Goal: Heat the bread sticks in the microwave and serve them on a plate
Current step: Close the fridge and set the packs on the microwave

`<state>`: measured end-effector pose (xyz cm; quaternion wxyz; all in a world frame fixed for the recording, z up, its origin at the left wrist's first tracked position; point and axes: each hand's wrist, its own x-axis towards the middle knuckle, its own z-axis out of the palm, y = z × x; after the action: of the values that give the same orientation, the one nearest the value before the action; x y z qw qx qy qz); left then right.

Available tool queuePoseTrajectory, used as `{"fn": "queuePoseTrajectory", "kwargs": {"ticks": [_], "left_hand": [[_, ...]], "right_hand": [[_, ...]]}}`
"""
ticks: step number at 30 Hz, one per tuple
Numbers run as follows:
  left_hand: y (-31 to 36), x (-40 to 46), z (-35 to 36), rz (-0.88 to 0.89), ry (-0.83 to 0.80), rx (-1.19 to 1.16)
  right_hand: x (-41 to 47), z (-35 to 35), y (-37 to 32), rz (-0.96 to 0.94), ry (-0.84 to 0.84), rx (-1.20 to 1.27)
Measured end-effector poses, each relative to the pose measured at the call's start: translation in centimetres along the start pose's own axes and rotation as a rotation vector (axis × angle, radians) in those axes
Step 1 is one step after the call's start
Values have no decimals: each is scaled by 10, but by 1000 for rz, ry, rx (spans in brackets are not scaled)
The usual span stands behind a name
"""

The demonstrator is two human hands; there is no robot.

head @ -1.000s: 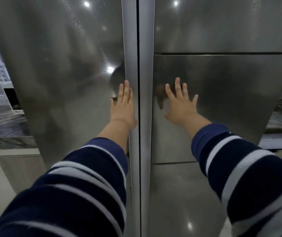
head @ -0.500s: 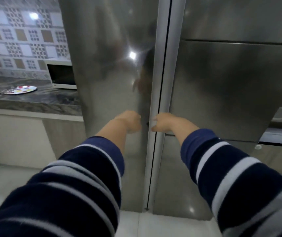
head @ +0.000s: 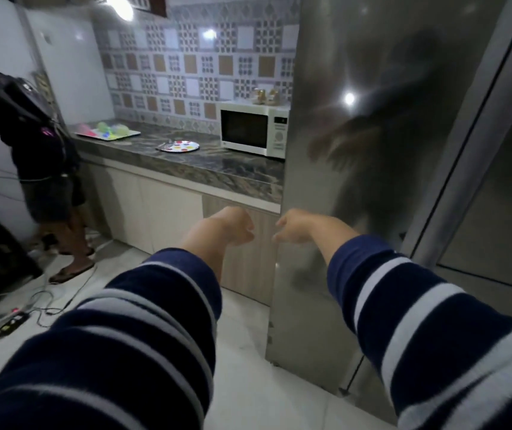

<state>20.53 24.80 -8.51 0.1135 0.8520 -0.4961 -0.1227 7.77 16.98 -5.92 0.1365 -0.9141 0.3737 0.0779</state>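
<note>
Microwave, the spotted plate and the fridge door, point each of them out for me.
microwave (head: 244, 129): head view, on its dark door window.
spotted plate (head: 178, 147): head view, on the middle of the plate's face.
fridge door (head: 354, 169): head view, on the steel front panel.

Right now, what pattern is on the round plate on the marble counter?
White with coloured polka dots, best seen in the head view.

Dim kitchen — ceiling lamp (head: 120, 7) glares on steel, edges bowed, slightly blurred.
</note>
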Motion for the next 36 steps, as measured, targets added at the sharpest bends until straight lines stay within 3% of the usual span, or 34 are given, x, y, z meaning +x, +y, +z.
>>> {"fn": "queuePoseTrajectory", "kwargs": {"ticks": [7,14,23,36], "left_hand": [[-120,55,-55,-20,30,37],[-199,139,-86,-8,-5,45],[-250,300,-106,72,-2,44],[-272,541,-160,142,-38,138]], "right_hand": [[100,-7,-105,-35,28,-17],[198,-13,-157,12,36,33],[363,-33,-169,83,67,44],[589,-113,-139,145,138,128]]}}
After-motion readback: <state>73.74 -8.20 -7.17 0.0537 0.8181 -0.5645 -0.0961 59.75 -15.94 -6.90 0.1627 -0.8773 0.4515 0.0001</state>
